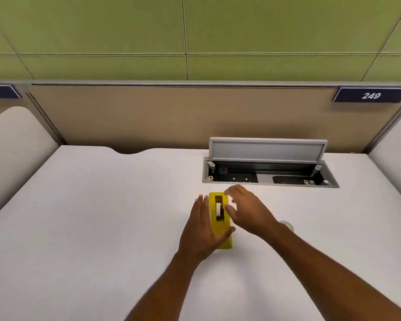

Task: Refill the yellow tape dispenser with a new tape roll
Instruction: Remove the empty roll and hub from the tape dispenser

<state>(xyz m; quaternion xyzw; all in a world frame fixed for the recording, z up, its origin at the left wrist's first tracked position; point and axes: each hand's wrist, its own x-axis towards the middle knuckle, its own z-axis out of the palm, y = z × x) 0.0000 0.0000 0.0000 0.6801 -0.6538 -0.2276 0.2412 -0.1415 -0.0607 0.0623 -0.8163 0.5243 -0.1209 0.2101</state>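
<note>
The yellow tape dispenser [220, 218] stands on the white desk [102, 205], its long side pointing away from me. A white spool or roll [218, 210] sits in its dark top slot. My left hand [202, 230] grips the dispenser's left side, thumb across its near end. My right hand [248, 209] hovers over the right side with fingers spread, the thumb tip at the white roll; whether it pinches the roll I cannot tell. A pale round object, likely a tape roll [287, 224], lies on the desk, mostly hidden behind my right wrist.
An open cable box [269, 174] with its grey lid raised sits in the desk just beyond the dispenser. A tan partition [171, 117] closes the back, with a "249" label [371, 95]. Rounded dividers stand at both sides.
</note>
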